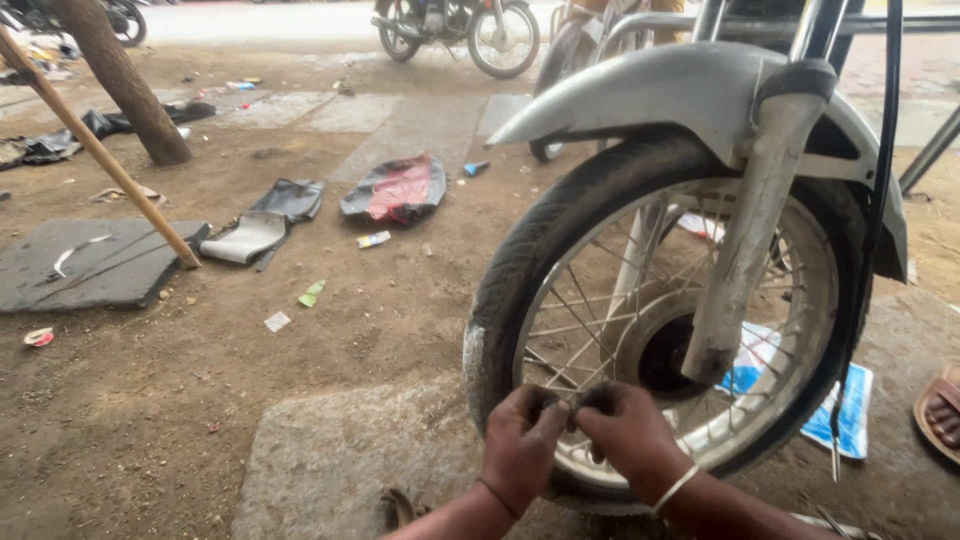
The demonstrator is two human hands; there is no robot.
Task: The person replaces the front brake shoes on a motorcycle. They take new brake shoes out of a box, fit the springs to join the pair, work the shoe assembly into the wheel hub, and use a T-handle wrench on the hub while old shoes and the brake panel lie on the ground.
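A motorcycle front wheel (530, 260) with a black tyre, steel spokes and a silver mudguard (660, 90) stands on a flat stone slab (330, 460). Both my hands meet at the bottom of the rim. My left hand (520, 445) and my right hand (630, 435) have their fingertips pinched together on something small and dark at the rim, near the spokes. What they pinch is too small to tell. A thin band sits on each wrist.
The silver fork leg (750, 230) and a black cable (870, 230) run down the wheel. Blue-and-white sheets (850, 410) lie behind it. Another person's sandalled foot (940, 410) is at the right edge. Rubber scraps (395, 190), litter, a wooden pole (100, 150), a tree trunk (130, 90) and parked motorcycles (460, 30) lie beyond.
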